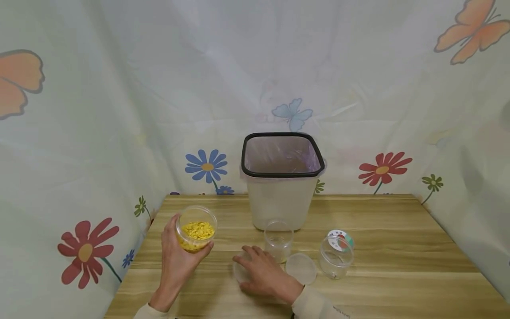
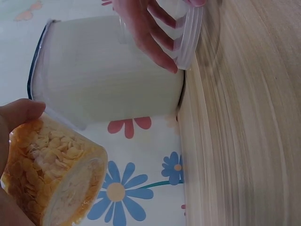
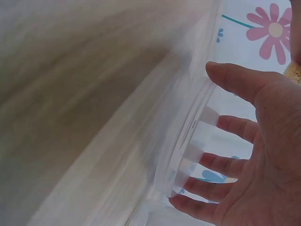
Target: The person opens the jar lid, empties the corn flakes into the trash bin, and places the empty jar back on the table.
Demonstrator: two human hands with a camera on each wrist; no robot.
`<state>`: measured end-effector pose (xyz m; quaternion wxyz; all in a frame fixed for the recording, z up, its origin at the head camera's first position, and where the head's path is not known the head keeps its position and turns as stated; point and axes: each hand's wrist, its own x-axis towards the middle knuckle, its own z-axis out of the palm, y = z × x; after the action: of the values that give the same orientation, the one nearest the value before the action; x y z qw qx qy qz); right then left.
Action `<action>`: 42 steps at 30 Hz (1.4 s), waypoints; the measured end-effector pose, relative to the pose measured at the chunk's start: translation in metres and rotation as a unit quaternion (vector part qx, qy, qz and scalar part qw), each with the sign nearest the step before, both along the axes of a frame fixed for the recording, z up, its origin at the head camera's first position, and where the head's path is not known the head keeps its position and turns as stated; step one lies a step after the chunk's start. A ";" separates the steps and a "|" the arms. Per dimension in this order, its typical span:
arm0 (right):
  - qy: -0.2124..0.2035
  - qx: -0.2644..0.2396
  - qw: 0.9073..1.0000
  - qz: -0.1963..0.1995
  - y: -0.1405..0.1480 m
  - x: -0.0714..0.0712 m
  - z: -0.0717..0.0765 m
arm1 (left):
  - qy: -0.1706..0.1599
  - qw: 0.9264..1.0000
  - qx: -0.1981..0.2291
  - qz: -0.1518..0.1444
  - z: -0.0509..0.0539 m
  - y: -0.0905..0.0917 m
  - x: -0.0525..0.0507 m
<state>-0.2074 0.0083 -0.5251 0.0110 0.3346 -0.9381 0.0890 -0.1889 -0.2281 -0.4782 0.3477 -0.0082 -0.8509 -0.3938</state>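
My left hand (image 1: 175, 261) grips a clear plastic jar (image 1: 196, 235) of yellow flakes, held up over the left of the table and tilted. The jar has no lid on, and the flakes (image 2: 51, 155) show through its wall in the left wrist view. Low over the table middle, my right hand (image 1: 264, 271) holds a clear round lid (image 1: 239, 269) by its rim. Thumb and fingertips sit around the edge of that lid (image 3: 181, 136) in the right wrist view. In the head view the hand hides much of it.
A white bin (image 1: 280, 201) with a black rim and a bag liner stands at the back. In front of it is a clear jar (image 1: 279, 241). Another lid (image 1: 301, 269) lies flat beside a second clear jar (image 1: 336, 263), with a printed round piece (image 1: 346, 238) behind.
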 end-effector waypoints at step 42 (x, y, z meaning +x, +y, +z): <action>0.041 -0.047 0.996 0.058 0.007 0.002 0.036 | 0.019 1.000 0.004 -0.013 0.009 0.001 0.000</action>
<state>-0.2051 0.0149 -0.4889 0.0606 0.3907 -0.9107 0.1199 -0.1887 -0.2274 -0.4687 0.3588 -0.0257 -0.8422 -0.4017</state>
